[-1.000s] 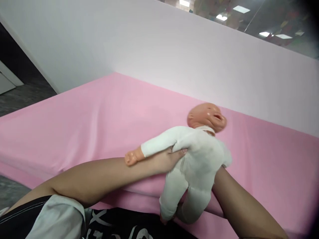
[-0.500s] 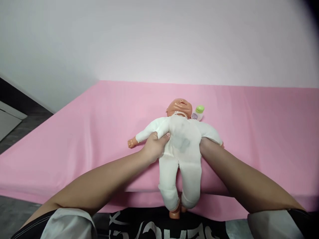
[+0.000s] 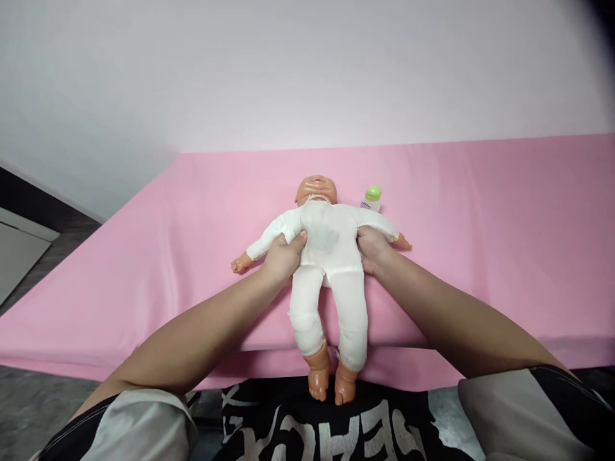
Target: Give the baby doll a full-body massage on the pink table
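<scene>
A baby doll (image 3: 331, 246) with a white cloth body and plastic head, hands and feet lies face up, its feet hanging past the table's front edge. My left hand (image 3: 284, 257) grips its side below the arm, thumb on the chest and the other fingers hidden beneath. On the opposite side, my right hand (image 3: 373, 250) is tucked under the doll's other arm and closed against the torso; its fingertips are out of sight. A small bottle (image 3: 371, 200) with a green cap is near the doll's shoulder, touching neither hand.
Pink cloth (image 3: 480, 256) covers the table, with its front edge close to my body. A pale wall (image 3: 336, 70) rises behind the table. At the far left, a white panel (image 3: 24, 250) stands on the grey floor.
The doll has shifted left and away from me in the view, now lying straighter, with a gap between head and bottle. My right hand shows more from beneath the doll's arm.
</scene>
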Demonstrator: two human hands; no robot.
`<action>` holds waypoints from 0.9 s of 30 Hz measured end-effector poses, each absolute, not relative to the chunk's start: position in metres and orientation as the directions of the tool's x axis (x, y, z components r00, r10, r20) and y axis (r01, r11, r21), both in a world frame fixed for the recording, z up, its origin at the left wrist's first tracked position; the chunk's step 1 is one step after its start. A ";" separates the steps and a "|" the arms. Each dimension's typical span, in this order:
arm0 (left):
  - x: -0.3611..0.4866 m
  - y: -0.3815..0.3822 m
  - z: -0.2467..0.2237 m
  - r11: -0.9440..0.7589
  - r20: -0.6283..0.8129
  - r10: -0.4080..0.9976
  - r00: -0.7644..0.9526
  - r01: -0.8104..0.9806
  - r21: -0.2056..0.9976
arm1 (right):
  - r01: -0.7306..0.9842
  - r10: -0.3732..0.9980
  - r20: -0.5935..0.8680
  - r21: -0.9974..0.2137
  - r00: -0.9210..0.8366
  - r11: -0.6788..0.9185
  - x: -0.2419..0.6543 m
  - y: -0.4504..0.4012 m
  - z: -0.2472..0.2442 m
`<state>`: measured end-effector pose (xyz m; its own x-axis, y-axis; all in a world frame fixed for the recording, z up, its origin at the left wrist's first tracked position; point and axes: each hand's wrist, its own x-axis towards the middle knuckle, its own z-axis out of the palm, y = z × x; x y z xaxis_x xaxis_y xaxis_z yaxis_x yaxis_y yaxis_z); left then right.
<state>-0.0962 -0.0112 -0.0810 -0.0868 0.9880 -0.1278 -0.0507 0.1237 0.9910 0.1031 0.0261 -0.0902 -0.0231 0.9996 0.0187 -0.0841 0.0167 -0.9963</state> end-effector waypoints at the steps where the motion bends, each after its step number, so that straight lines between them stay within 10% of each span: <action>1: -0.098 -0.009 -0.081 0.116 -0.117 0.987 -0.113 -0.014 0.993 | -0.086 1.000 0.013 -0.996 -0.018 0.011 0.104 0.026 -0.089; 8: -0.119 0.009 -0.071 -0.004 0.013 1.000 -0.011 0.604 0.797 | -0.171 0.983 -0.164 -0.970 -0.081 -0.175 0.126 0.031 -0.079; 18: -0.130 0.005 -0.042 -0.088 -0.054 0.994 0.099 0.980 0.180 | 0.725 0.994 -0.028 -0.686 -0.102 0.056 0.148 0.025 -0.062; 27: -0.125 0.039 -0.019 -0.261 0.373 0.926 0.064 0.821 0.507 | 0.665 0.957 0.261 -0.695 -0.124 0.276 0.133 0.028 -0.033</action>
